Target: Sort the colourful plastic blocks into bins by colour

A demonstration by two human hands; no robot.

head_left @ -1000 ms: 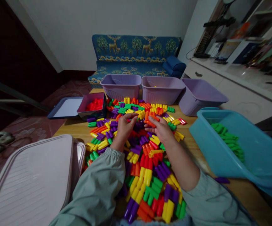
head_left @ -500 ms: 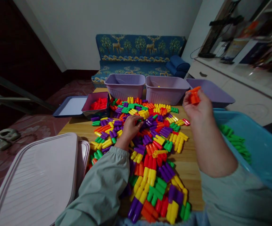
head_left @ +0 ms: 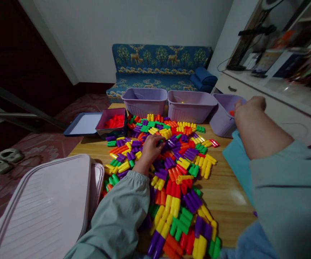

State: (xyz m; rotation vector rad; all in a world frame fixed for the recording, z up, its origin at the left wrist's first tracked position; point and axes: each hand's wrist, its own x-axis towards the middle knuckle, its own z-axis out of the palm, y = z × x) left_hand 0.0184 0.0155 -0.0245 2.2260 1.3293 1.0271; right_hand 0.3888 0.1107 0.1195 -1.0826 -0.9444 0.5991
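Orange pc. [head_left: 232, 113] mostly behind R hand [head_left: 251, 106]

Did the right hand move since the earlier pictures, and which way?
Yes, rightward and forward: from over the blocks, the right hand has moved to the rightmost purple bin, past the right end of the sofa.

Across that wooden tabletop [head_left: 232, 194] sprawl bright plastic pieces [head_left: 181, 218], with purple bins [head_left: 190, 109], a dark box [head_left: 114, 133] and a teal tub [head_left: 237, 162] alongside.

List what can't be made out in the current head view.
Head view:
Left hand: any held piece, hidden by its fingers.
Right hand: whether it grips the orange piece, hidden by the hand.
Turquoise tub: contents, covered by the right arm.
Cabinet-top items: blurred.
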